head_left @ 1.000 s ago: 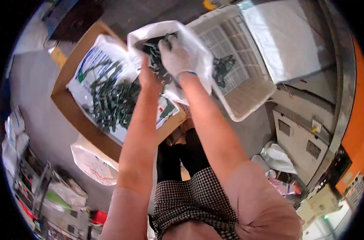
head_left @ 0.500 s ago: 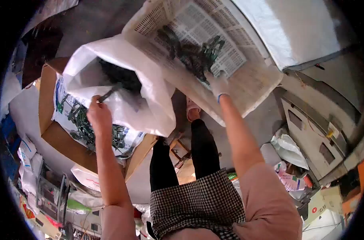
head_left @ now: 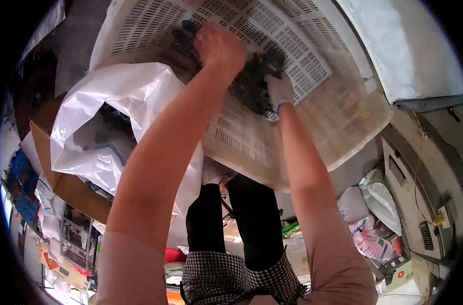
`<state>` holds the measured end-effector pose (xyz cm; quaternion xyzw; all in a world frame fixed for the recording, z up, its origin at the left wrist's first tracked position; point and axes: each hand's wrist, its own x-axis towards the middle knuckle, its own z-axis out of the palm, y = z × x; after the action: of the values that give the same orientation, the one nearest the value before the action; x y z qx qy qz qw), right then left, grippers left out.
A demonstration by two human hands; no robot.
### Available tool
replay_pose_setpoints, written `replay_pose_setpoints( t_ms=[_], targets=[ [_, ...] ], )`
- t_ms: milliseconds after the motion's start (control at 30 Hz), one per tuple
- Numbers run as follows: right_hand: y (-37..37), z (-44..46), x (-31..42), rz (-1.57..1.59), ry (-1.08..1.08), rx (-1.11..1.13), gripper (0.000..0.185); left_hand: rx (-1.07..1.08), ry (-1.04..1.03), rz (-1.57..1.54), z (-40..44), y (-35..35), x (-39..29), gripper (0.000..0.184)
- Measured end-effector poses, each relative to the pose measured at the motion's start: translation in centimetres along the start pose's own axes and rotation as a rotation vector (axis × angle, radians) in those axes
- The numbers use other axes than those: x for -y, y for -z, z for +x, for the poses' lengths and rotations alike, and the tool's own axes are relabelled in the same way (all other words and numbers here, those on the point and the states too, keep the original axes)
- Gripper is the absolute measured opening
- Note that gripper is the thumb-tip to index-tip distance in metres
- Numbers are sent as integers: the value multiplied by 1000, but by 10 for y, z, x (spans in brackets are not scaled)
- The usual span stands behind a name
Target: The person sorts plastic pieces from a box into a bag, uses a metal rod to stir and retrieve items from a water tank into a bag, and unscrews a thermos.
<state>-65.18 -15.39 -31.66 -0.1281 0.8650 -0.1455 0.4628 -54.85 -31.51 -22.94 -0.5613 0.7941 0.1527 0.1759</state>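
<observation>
Two hands reach into a pale slatted plastic basket holding dark green pieces.
The gloved right hand meets the pile's edge; the left hand is blurred above the basket floor. Whether either grips anything cannot be told. An open white bag stands beside the basket.

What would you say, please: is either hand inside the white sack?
No, the left hand and gloved right hand both reach into the perforated plastic basket.
</observation>
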Motion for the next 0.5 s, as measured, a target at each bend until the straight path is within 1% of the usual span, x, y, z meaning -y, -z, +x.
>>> replay_pose_setpoints(
  t_ms=[67,100,167,233,267,300,333,367,400,467,500],
  targets=[
    [1,-17,-27,316,-43,-49,42,339,474,-194,47,-74,28,76],
    [-1,-20,-41,470,-105,-38,42,410,554,-207,63,-108,43,74],
    [-14,-22,-57,840,-311,88,40,493,454,-208,83,-171,75,70],
    [-29,-17,-53,1107,-461,221,39,552,347,-270,99,-226,91,66],
    [-33,-18,-39,1181,-471,271,38,582,345,-365,98,-227,84,67],
    [-32,-27,-14,1203,-437,301,38,613,346,-460,96,-228,78,69],
    [-31,-37,11,1224,-403,331,39,671,293,-476,109,-261,81,61],
    [-34,-42,24,1266,-333,388,39,639,160,-370,101,-283,71,54],
    [-41,-39,32,1259,-327,398,39,593,33,-258,93,-306,62,47],
    [-60,-25,48,1327,-386,349,44,423,-179,-60,44,-252,23,40],
    [-64,-23,45,1311,-376,363,44,414,-102,-208,37,-217,16,39]
  ],
)
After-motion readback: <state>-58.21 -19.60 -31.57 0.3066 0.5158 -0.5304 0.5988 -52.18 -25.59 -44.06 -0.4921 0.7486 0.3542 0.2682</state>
